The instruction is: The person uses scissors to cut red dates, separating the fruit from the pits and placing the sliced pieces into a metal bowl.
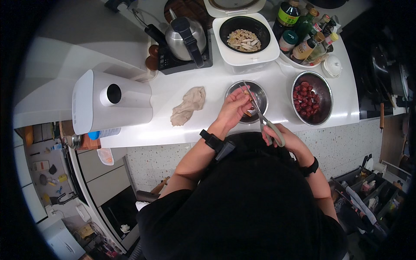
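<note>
My right hand (281, 135) grips a pair of scissors (275, 127) by its grey-green handles. The blades point up and left, reaching the fingertips of my left hand (234, 105). Pinched in those fingertips is a small yellowish-brown food piece (246, 93), partly hidden by fingers and blades. Beneath both lies a small stainless-steel bowl (264, 110), with a few brown and reddish bits inside. To the right stands a larger steel bowl (326, 97) holding several red dates (305, 100).
Behind the small bowl is an open white rice cooker (224, 58) with grains and pale slices in its pot. Left of it, a steel kettle (182, 39) sits on an electric base. A crumpled beige cloth (189, 105), a white appliance (130, 100) and several sauce bottles (304, 50) share the counter.
</note>
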Demonstrator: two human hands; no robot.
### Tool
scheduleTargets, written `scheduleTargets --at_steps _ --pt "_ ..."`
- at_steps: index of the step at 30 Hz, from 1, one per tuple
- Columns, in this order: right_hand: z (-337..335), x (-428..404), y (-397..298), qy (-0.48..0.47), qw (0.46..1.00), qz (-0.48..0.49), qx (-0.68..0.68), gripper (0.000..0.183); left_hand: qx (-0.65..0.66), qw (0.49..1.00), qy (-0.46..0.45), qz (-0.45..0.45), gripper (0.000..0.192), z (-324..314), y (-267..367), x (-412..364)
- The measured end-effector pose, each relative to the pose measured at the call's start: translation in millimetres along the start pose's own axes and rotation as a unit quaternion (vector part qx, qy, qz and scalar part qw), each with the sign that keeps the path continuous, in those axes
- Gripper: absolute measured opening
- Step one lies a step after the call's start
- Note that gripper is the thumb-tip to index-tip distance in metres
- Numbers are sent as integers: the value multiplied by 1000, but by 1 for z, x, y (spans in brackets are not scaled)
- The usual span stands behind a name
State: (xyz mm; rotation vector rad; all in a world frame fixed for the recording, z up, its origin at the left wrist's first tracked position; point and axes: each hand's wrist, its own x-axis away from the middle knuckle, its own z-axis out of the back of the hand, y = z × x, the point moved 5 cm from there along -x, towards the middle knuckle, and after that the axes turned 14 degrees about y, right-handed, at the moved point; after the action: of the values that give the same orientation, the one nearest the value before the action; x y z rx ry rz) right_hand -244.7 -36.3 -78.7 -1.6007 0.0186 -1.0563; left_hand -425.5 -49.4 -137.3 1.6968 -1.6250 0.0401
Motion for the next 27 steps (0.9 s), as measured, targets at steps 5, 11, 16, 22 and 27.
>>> scheduleTargets --at_steps 5,11,16,22,27 --pt "-2 -2 1 7 1000 -13 9 53 -4 1000 -11 -1 35 -4 -4 2" --pt "-2 -1 -1 9 1000 1 -11 54 -8 1000 -6 -10 28 -2 -2 -1" --pt "-3 2 -5 23 1000 8 -1 55 -7 1000 -9 -9 29 -1 1 -3" --pt "-10 6 -12 -1 998 -6 -60 56 42 999 -13 -9 30 -9 -4 -4" --pt "-4 3 -6 -3 999 -9 -43 56 23 999 -25 3 29 -8 -3 -4"
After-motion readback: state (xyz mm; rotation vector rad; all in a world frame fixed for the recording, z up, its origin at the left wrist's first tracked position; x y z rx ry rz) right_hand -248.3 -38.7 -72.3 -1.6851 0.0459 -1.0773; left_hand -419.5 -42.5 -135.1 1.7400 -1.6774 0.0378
